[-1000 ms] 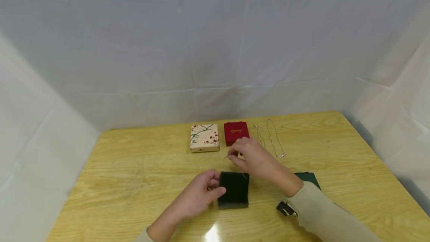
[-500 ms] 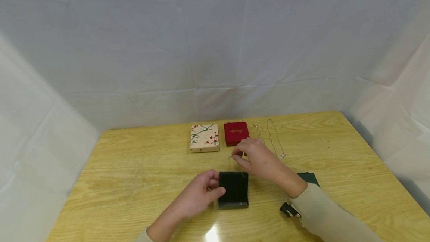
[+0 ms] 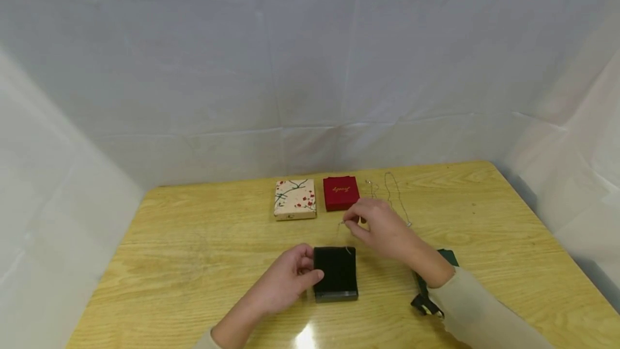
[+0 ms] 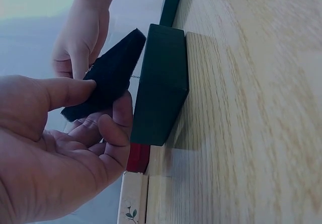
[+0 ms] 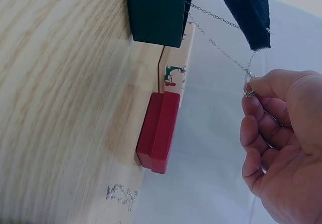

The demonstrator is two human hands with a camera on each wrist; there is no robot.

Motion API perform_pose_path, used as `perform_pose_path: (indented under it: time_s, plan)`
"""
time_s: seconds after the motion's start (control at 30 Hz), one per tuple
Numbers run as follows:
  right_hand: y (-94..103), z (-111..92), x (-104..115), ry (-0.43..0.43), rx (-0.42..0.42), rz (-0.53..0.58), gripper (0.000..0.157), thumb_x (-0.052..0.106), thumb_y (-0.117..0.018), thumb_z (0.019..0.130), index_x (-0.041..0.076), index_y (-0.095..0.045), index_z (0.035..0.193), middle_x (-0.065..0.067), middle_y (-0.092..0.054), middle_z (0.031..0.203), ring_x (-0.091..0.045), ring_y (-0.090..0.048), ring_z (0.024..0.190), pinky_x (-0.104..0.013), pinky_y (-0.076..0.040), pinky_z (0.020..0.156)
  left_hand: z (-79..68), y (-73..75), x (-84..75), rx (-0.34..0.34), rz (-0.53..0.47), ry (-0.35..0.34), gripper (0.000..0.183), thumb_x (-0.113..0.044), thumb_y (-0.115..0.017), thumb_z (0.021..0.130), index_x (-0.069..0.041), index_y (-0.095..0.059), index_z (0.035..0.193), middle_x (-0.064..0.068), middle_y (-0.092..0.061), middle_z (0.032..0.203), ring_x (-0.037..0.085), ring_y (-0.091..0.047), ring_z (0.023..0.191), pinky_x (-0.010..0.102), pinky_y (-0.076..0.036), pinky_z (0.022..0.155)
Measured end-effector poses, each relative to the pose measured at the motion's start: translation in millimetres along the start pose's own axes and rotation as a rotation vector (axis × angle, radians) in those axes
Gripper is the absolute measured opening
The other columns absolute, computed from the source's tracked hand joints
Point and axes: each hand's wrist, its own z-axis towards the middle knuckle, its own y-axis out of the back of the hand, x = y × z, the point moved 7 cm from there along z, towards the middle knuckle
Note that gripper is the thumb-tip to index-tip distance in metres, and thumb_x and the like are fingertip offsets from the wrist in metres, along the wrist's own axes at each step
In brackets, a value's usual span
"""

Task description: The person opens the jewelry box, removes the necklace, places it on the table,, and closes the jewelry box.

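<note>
My left hand [image 3: 290, 273] pinches a black velvety pad [image 4: 113, 75] between thumb and fingers. It holds the pad tilted up over a small dark green jewelry box [image 4: 162, 83] standing on the table. My right hand [image 3: 380, 228] is just beyond the pad, up off the table. Between its thumb and index finger it pinches the end of a thin silver chain necklace [image 5: 248, 89]. Two strands of the chain run from those fingertips toward the box, one passing at the pad's edge. The box's inside is hidden behind the pad in the head view.
Behind the box lie a flower-patterned cream box [image 3: 295, 199] and a red jewelry box [image 3: 341, 193]. Silver chains [image 3: 388, 190] lie flat to the right of the red box. A dark green piece [image 3: 448, 257] lies partly under my right forearm.
My right hand has moved a little to the right with the chain end, farther from the pad. The pad has shifted slightly left in my left hand, which stays almost in place.
</note>
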Motion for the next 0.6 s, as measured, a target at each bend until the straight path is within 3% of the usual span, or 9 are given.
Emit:
perform_pose_path:
  time_s: [0.13,0.6]
  plan:
    - [4.6,-4,-3,-0.010,-0.006,0.009,0.005,0.007,-0.078,0.096,0.011,-0.080,0.099,0.008,-0.068,0.090,-0.010,-0.058,0.082,-0.028,-0.054,0.072,-0.3,-0.2,0.8,0.003,-0.014,0.012,0.021,-0.013,-0.066,0.104,0.000,-0.053,0.115,-0.001,-0.051,0.071,0.013,-0.039,0.056,0.026,-0.036,0.053]
    - [12.2,-11,-14,-0.007,-0.042,-0.002,0.008,0.005,-0.078,0.096,0.013,-0.079,0.097,0.010,-0.068,0.089,-0.008,-0.059,0.079,-0.027,-0.055,0.070,-1.9,0.7,0.0,-0.004,-0.042,0.017,0.024,-0.011,-0.066,0.104,0.001,-0.052,0.119,-0.002,-0.048,0.070,0.012,-0.038,0.054,0.025,-0.035,0.051]
